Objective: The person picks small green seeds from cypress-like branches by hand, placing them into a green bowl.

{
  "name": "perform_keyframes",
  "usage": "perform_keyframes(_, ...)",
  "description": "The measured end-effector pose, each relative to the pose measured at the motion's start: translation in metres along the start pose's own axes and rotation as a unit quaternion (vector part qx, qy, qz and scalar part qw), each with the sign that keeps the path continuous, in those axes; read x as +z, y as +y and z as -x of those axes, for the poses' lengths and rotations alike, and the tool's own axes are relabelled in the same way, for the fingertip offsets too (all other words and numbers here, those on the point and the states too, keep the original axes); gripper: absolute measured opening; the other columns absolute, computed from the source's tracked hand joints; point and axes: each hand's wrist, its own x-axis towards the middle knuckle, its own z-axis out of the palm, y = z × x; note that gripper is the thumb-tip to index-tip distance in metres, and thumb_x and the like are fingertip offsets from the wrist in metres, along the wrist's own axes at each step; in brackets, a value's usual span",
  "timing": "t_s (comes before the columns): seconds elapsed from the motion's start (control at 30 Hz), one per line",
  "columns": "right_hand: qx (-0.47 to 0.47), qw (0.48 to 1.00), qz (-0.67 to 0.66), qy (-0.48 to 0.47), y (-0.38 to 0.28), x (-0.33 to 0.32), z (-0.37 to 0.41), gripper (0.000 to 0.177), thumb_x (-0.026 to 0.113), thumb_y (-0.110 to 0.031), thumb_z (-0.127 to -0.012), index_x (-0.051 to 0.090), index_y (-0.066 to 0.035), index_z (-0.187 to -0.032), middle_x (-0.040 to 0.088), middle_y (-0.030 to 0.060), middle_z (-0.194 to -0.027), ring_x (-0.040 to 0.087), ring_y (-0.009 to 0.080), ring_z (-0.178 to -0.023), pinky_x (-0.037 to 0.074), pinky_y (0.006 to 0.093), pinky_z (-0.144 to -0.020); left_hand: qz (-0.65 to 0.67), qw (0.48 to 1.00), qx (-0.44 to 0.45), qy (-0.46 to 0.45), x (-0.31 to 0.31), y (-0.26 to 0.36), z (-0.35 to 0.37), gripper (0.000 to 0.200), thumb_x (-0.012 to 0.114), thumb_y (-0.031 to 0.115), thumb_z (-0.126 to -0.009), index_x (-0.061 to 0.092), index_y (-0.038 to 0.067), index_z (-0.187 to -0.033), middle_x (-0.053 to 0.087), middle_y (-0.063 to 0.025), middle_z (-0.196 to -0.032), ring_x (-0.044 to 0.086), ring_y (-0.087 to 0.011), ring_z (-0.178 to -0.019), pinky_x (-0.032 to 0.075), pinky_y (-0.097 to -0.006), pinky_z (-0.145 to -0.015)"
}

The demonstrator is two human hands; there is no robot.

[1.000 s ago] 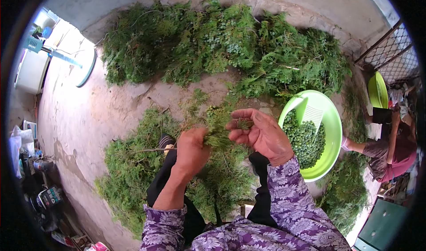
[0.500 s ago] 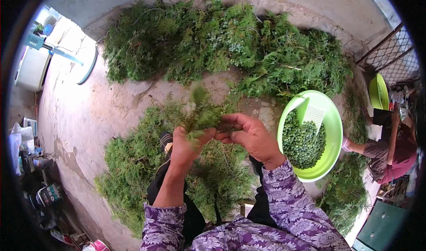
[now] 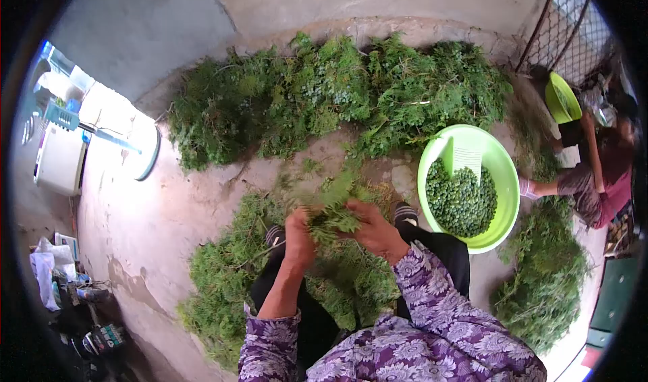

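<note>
Between my hands is a green leafy sprig [image 3: 332, 219], partly blurred by motion. My left hand [image 3: 299, 237] is closed round its left side. On the other side my right hand [image 3: 375, 228] has its fingers curled against the foliage. Loose cut branches [image 3: 223, 281] lie on the floor beneath and around my legs. To the right of my right hand stands a light green basin [image 3: 506, 196] with a ridged panel inside, holding many small round green berries [image 3: 462, 203].
A long heap of leafy branches [image 3: 324, 92] lies along the wall. Another pile [image 3: 543, 281] is at the right. A person [image 3: 607, 173] sits at the far right near a green bowl [image 3: 562, 98]. A fan [image 3: 101, 135] stands at the upper left.
The view has shifted, so the heap and basin sit differently in it. The sprig is now lower between my hands, and my right hand has moved from near my left fingertips to the sprig's right side.
</note>
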Motion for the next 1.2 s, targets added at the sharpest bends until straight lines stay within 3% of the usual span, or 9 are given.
perform_keyframes(0.07, -0.049, 0.972, 0.229, 0.026, 0.034, -0.023, 0.022, 0.047, 0.055, -0.004, -0.079, 0.035, 0.0, -0.122, 0.045, 0.0116, -0.118, 0.048, 0.022, -0.106, 0.043, 0.0315, -0.085, -0.282, 0.955, 0.089, -0.014, 0.019, 0.012, 0.012, 0.019, 0.054, 0.007, -0.076, 0.058, 0.002, -0.093, 0.06, -0.0081, -0.085, 0.058, -0.0174, -0.074, 0.047, -0.0294, -0.064)
perform_keyframes(0.1, -0.085, 0.887, 0.449, 0.058, 0.033, -0.016, 0.029, 0.049, 0.059, -0.006, -0.08, 0.033, -0.001, -0.121, 0.046, 0.0108, -0.117, 0.046, 0.0217, -0.109, 0.042, 0.0316, -0.086, -0.529, 0.83, 0.175, -0.023, 0.027, 0.017, 0.02, 0.025, 0.063, 0.003, -0.066, 0.06, 0.005, -0.091, 0.06, -0.0089, -0.08, 0.057, -0.0202, -0.072, 0.045, -0.0294, -0.063)
perform_keyframes(0.37, 0.002, 0.941, 0.333, 0.066, -0.026, 0.045, 0.107, 0.039, 0.055, 0.0, -0.077, 0.042, 0.001, -0.114, 0.047, 0.0116, -0.11, 0.047, 0.0218, -0.107, 0.042, 0.0306, -0.086, -0.041, 0.981, -0.19, -0.003, 0.082, 0.053, 0.101, 0.028, 0.067, 0.002, -0.064, 0.06, 0.004, -0.091, 0.062, -0.0038, -0.081, 0.058, -0.0139, -0.073, 0.046, -0.0277, -0.066)
perform_keyframes(0.43, -0.008, 0.943, 0.325, 0.075, -0.026, 0.055, 0.125, 0.035, 0.049, 0.003, -0.077, 0.045, 0.002, -0.112, 0.048, 0.0107, -0.109, 0.046, 0.0236, -0.108, 0.044, 0.032, -0.085, -0.372, 0.924, 0.048, -0.072, 0.076, 0.036, 0.117, 0.025, 0.066, -0.001, -0.066, 0.059, 0.001, -0.09, 0.062, -0.0018, -0.079, 0.055, -0.0085, -0.071, 0.046, -0.0254, -0.064)
perform_keyframes(0.63, -0.018, 0.937, 0.349, -0.013, -0.05, 0.082, 0.161, 0.041, 0.048, 0.005, -0.079, 0.038, 0.001, -0.119, 0.054, 0.0098, -0.103, 0.048, 0.0226, -0.107, 0.042, 0.0299, -0.088, -0.483, 0.855, 0.158, -0.106, 0.088, 0.033, 0.157, 0.021, 0.063, 0.001, -0.068, 0.058, -0.002, -0.088, 0.061, -0.0008, -0.077, 0.051, -0.0057, -0.07, 0.045, -0.0243, -0.062)
perform_keyframes(0.7, 0.011, 0.998, 0.028, -0.063, -0.036, 0.08, 0.158, 0.039, 0.034, 0.004, -0.085, 0.036, 0.0, -0.123, 0.053, 0.0138, -0.106, 0.056, 0.024, -0.094, 0.05, 0.0309, -0.076, -0.468, 0.864, 0.16, -0.088, 0.085, 0.034, 0.164, 0.019, 0.062, 0.001, -0.069, 0.058, -0.002, -0.087, 0.061, -0.001, -0.076, 0.051, -0.0059, -0.069, 0.045, -0.0244, -0.061)
perform_keyframes(0.87, 0.018, 0.999, -0.002, -0.038, -0.036, 0.08, 0.168, 0.038, 0.038, -0.002, -0.086, 0.036, -0.002, -0.124, 0.057, 0.0125, -0.1, 0.06, 0.0202, -0.083, 0.05, 0.0296, -0.073, -0.452, 0.874, 0.18, -0.021, 0.093, 0.036, 0.184, 0.016, 0.06, 0.003, -0.069, 0.059, 0.0, -0.085, 0.06, -0.0022, -0.073, 0.051, -0.0064, -0.066, 0.044, -0.0247, -0.059)
perform_keyframes(1.03, -0.01, 0.999, 0.044, 0.023, -0.06, 0.071, 0.182, 0.024, 0.045, -0.007, -0.086, 0.051, -0.002, -0.108, 0.058, 0.0066, -0.085, 0.056, 0.0106, -0.071, 0.048, 0.0236, -0.06, -0.686, 0.638, 0.349, 0.004, 0.099, 0.05, 0.198, 0.024, 0.063, 0.006, -0.063, 0.058, 0.0, -0.085, 0.059, -0.0144, -0.073, 0.059, -0.0278, -0.069, 0.045, -0.0339, -0.061)
perform_keyframes(1.2, -0.162, 0.969, 0.184, -0.015, -0.067, 0.081, 0.188, 0.012, 0.056, -0.01, -0.082, 0.058, -0.002, -0.09, 0.055, -0.0004, -0.07, 0.049, 0.0059, -0.062, 0.04, 0.021, -0.053, -0.738, 0.616, 0.274, 0.025, 0.095, 0.036, 0.182, 0.025, 0.065, 0.009, -0.059, 0.055, 0.001, -0.08, 0.056, -0.0174, -0.075, 0.054, -0.0355, -0.077, 0.043, -0.0398, -0.067)
